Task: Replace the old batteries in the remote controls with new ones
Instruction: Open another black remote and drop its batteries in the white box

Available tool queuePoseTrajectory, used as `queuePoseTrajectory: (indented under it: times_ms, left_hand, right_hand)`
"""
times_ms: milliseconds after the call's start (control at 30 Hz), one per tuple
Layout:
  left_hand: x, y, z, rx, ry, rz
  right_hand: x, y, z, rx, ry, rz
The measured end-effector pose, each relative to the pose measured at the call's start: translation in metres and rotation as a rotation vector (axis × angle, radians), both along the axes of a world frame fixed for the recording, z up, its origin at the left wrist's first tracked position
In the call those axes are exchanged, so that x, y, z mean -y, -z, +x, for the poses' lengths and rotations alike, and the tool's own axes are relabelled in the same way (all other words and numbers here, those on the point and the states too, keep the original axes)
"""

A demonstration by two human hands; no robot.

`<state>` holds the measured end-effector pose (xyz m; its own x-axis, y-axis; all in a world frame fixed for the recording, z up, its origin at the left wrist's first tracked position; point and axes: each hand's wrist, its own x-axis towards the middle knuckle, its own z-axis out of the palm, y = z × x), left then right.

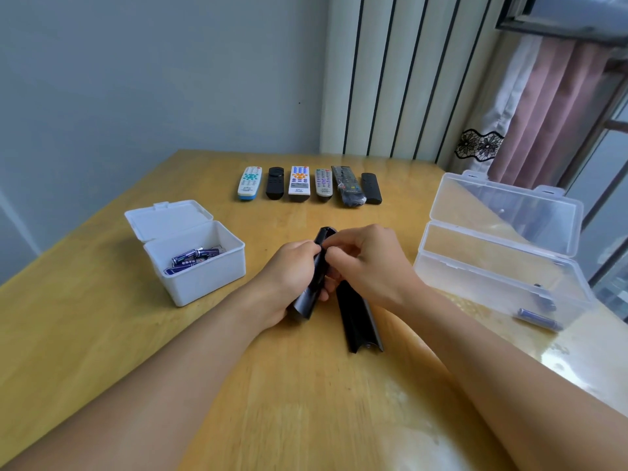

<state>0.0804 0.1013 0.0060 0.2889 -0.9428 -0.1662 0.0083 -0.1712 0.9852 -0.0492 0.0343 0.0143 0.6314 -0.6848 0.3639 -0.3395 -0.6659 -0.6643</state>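
1. Under my hands the table (306,402) is yellowish wood with a smooth, glossy finish.
2. My left hand (289,277) grips a black plastic remote (317,266), faintly shiny.
3. Below my right hand (367,263) lies a black plastic cover (358,321), smooth and slightly glossy.
4. Left of my left hand stands a white box (204,277) of matt opaque plastic, holding batteries (193,258) with shiny blue wrappers.
5. Right of my right hand sits a clear box (503,260) of glossy see-through plastic.

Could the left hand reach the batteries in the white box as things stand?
Probably not yet: the left hand grips the black remote. The white box stands open beside it, batteries uncovered.
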Motion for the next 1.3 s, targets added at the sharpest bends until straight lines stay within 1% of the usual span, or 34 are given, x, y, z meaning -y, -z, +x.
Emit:
queuePoseTrajectory:
  times_ms: [67, 133, 233, 300, 333, 433, 500, 533, 567, 600, 667, 700, 733, 800, 867, 933, 967, 1033, 1100, 1167, 1300]
  left_hand:
    - [-0.001, -0.001, 0.001, -0.056, -0.026, 0.011]
    - [0.0, -0.003, 0.0, -0.148, -0.063, 0.013]
    - [0.0, -0.004, 0.003, -0.204, -0.15, 0.018]
    - [0.0, -0.007, 0.002, -0.219, -0.176, 0.029]
    - [-0.001, -0.009, 0.003, -0.219, -0.188, 0.035]
    - [-0.007, -0.014, 0.001, -0.187, -0.206, 0.062]
    - [-0.015, -0.015, 0.002, -0.158, -0.191, 0.044]
    - [-0.02, -0.016, 0.004, -0.208, -0.161, 0.021]
    - [-0.023, -0.015, 0.003, -0.328, -0.125, -0.007]
    - [-0.026, -0.019, 0.003, -0.427, -0.116, 0.011]
    - [-0.027, -0.02, 0.003, -0.307, -0.102, 0.018]
    - [-0.022, -0.017, 0.003, -0.233, -0.127, -0.006]
    - [-0.02, -0.018, 0.003, -0.203, -0.147, -0.016]
    - [-0.012, -0.013, -0.001, -0.207, -0.135, -0.014]
    - [-0.004, -0.007, -0.013, -0.238, -0.061, -0.04]
    - [-0.001, -0.003, -0.026, -0.242, -0.008, -0.047]
    - [0.001, -0.002, -0.037, -0.215, 0.02, -0.044]
    - [0.004, 0.002, -0.054, -0.139, 0.036, -0.058]
    - [0.008, 0.003, -0.069, -0.061, 0.05, -0.078]
    - [0.01, 0.003, -0.073, -0.055, 0.04, -0.092]
    - [0.007, 0.004, -0.068, -0.138, 0.035, -0.095]
  right_hand:
    - [0.0, 0.002, -0.001, -0.032, -0.027, -0.015]
    - [0.004, 0.005, -0.004, -0.012, 0.033, -0.02]
    - [0.003, -0.005, -0.001, 0.126, 0.092, 0.028]
    - [-0.005, -0.022, 0.01, 0.211, 0.042, 0.031]
    - [-0.01, -0.032, 0.023, 0.214, -0.018, 0.034]
    - [-0.02, -0.056, 0.074, 0.129, -0.224, 0.008]
    - [-0.024, -0.062, 0.109, -0.008, -0.315, -0.064]
    - [-0.026, -0.061, 0.121, -0.096, -0.331, -0.147]
    - [-0.027, -0.06, 0.129, -0.16, -0.333, -0.248]
    - [-0.028, -0.058, 0.132, -0.189, -0.326, -0.323]
    - [-0.031, -0.057, 0.121, -0.173, -0.304, -0.362]
    - [-0.03, -0.055, 0.108, -0.151, -0.275, -0.384]
    - [-0.027, -0.056, 0.094, -0.135, -0.229, -0.404]
    - [-0.013, -0.058, 0.052, -0.159, -0.097, -0.424]
    - [0.007, -0.066, -0.008, -0.24, 0.069, -0.386]
    - [0.026, -0.073, -0.066, -0.349, 0.246, -0.271]
    - [0.033, -0.079, -0.097, -0.422, 0.339, -0.215]
    - [0.047, -0.086, -0.138, -0.604, 0.461, -0.124]
    - [0.055, -0.091, -0.163, -0.863, 0.503, -0.022]
    - [0.061, -0.089, -0.17, -1.093, 0.47, 0.031]
    - [0.07, -0.08, -0.156, -1.366, 0.385, -0.027]
